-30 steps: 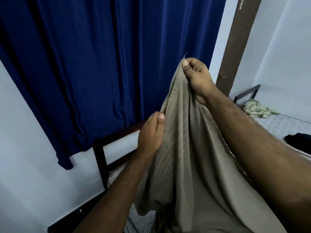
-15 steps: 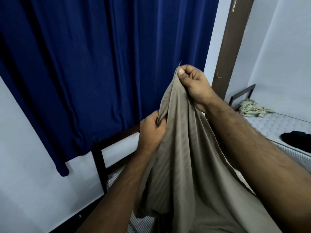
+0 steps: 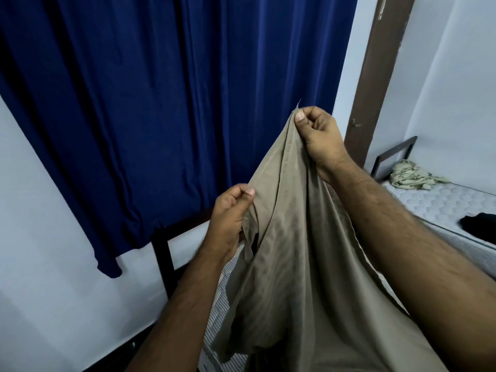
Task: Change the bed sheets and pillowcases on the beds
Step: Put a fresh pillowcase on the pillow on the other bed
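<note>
A beige bed sheet (image 3: 292, 264) hangs in front of me in long folds. My right hand (image 3: 319, 140) pinches its top corner between thumb and fingers, raised at chest height. Lower and to the left, my left hand (image 3: 230, 213) grips the sheet's left edge. Under the sheet a striped mattress (image 3: 217, 299) shows at its lower left. The rest of that bed is hidden by the cloth and my arms.
A dark blue curtain (image 3: 161, 103) hangs behind. A dark bed frame post (image 3: 163, 251) stands below it. At right, a second bed's white quilted mattress (image 3: 440, 202) carries a crumpled patterned cloth (image 3: 410, 177) and a black item (image 3: 480, 224). A brown door frame (image 3: 375, 76) rises between them.
My left hand has shifted its grip down and left along the sheet's edge, away from the right hand. The right hand kept its pinch on the corner.
</note>
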A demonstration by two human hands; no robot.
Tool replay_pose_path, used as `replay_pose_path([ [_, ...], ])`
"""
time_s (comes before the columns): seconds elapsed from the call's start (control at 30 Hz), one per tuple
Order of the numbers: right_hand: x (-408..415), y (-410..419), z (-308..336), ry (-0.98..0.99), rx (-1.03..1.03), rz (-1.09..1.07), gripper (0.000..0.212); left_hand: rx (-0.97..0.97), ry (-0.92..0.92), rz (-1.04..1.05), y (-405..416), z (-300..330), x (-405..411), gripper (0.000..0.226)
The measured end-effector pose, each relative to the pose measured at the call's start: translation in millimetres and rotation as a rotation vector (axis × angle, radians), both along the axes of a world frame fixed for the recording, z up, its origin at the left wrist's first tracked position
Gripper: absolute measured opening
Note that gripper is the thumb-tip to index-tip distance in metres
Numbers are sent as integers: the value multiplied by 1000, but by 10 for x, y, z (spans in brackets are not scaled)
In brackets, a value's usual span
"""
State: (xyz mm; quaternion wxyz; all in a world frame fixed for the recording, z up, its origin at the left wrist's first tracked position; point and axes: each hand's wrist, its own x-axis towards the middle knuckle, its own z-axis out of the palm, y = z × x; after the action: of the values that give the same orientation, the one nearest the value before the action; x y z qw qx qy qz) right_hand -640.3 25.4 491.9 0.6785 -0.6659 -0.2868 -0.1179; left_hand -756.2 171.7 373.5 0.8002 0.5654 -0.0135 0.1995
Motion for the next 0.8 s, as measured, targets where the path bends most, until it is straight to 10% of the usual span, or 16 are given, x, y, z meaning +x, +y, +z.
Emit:
replay_pose_path([
  [0.23,67,27,-53,-42,-79,-33,17,972,-245,501,24,-246,160,24],
  [0.47,151,87,-17,-12,-23,-115,22,896,-58,318,-247,-521,213,45],
  [0.8,98,137,24,117,85,22,17,948,-66,701,-324,-371,337,21],
])
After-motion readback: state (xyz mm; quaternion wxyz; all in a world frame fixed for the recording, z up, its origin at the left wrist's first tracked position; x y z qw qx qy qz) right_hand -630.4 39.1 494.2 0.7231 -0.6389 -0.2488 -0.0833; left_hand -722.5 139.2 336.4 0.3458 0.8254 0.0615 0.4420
